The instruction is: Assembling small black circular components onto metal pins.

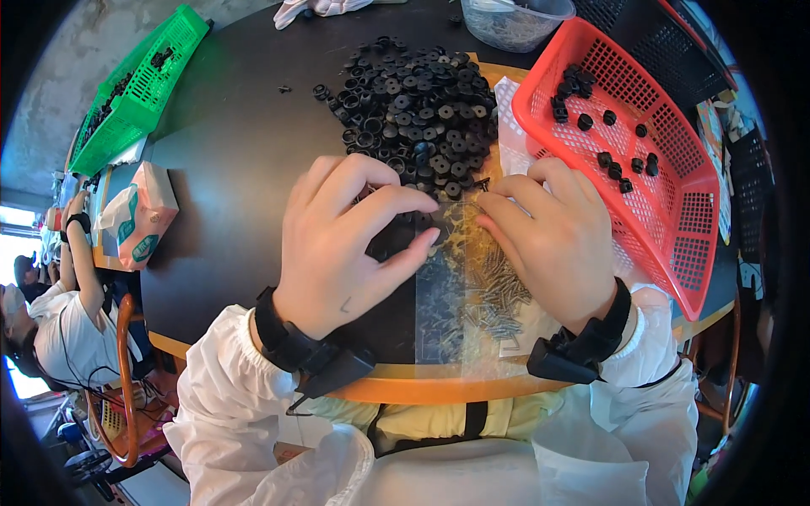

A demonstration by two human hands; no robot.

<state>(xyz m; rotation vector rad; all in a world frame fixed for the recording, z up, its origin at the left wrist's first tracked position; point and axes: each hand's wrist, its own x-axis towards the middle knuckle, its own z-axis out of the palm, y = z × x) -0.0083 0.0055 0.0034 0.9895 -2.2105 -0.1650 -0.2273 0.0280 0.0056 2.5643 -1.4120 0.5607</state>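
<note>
My left hand [342,240] hovers over the near side of a heap of small round black plastic parts [430,101]. Its thumb and index finger are apart with a gap between the tips, and nothing shows in them. Just to the right, my right hand [553,232] has its fingertips drawn together above a scatter of thin metal pins [498,291]. What those fingertips hold, if anything, is too small to make out. The pins lie partly on a clear plastic sheet [434,325] at the table's front edge. Each wrist wears a black strap with a dark module.
A red plastic basket [624,219] with several black parts stands at the right. A clear tub [516,25] sits at the back, and a green basket [139,101] at the far left. Nearby is a tissue pack [152,215]. Another person [72,320] works at the left.
</note>
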